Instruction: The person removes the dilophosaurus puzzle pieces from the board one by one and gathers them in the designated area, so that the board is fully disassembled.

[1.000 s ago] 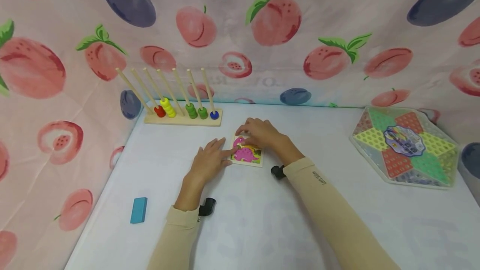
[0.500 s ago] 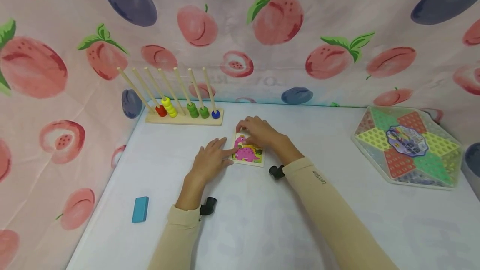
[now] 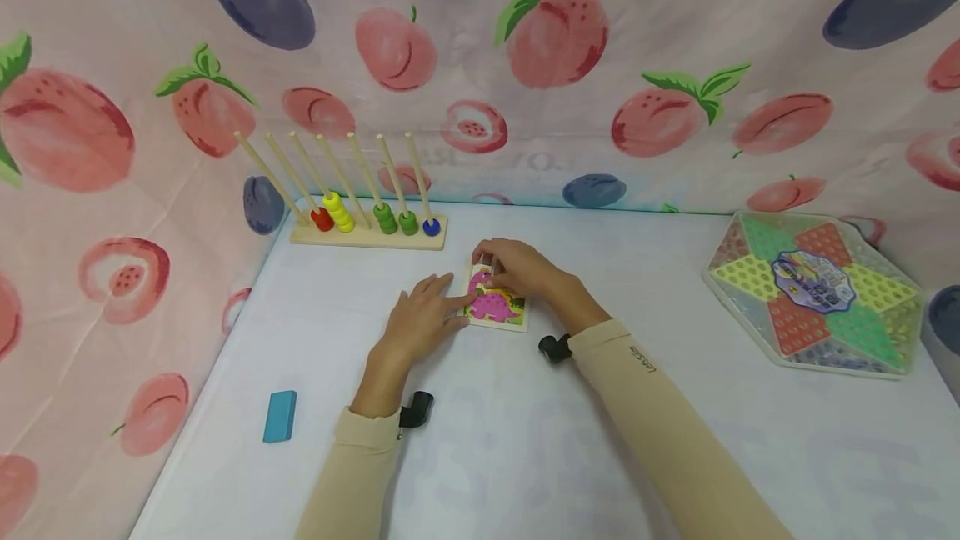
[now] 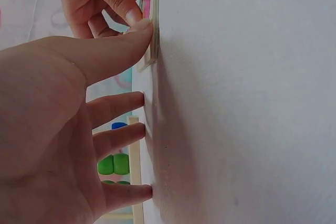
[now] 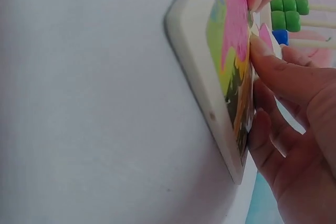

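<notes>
A small wooden puzzle board (image 3: 495, 323) with a pink dinosaur picture lies flat on the white table. At its left edge is the left hand (image 3: 415, 325), fingers spread, one digit reaching over the picture; in the left wrist view this hand (image 4: 58, 103) rests its thumb on the board's corner and several straight fingertips on the table. From the far right side the right hand (image 3: 523, 267) reaches over the board's upper part. In the right wrist view its thumb and fingers (image 5: 299, 98) pinch a tilted pink-and-white puzzle piece (image 5: 265, 36), partly hidden by them.
A wooden peg rack (image 3: 367, 238) with red, yellow, green and blue beads stands at the back left. One blue block (image 3: 280, 417) lies at the front left. A hexagonal game board (image 3: 810, 294) under a clear cover lies at the right, before a fruit-print cloth (image 3: 465, 40).
The right hand's fingers have shifted slightly at the board's upper part, and a pale piece edge now shows tilted between them. The left hand has stayed in place.
</notes>
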`<move>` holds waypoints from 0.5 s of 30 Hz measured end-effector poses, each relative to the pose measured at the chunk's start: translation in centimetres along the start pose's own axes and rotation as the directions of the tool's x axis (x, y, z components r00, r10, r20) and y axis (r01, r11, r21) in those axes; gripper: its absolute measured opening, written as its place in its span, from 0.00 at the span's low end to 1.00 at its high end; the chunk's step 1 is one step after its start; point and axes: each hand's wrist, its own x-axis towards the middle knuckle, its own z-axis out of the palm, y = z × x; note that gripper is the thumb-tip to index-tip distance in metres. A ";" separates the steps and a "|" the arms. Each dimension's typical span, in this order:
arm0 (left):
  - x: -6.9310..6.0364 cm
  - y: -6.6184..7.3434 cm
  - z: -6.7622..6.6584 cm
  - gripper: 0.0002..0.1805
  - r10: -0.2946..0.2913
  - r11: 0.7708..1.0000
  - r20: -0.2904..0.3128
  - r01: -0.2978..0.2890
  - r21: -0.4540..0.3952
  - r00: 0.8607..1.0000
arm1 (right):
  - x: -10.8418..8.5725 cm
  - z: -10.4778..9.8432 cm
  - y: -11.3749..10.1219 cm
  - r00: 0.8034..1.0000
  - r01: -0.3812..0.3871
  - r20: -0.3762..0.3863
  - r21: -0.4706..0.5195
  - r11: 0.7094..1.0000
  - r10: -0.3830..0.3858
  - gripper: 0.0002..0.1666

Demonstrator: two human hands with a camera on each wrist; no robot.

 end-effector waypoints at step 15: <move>0.1 0.1 0.0 0.23 -0.015 1.000 0.005 0.015 -0.009 1.000 | -0.7 -0.8 0.8 0.997 -0.009 -0.078 0.142 0.990 0.020 0.17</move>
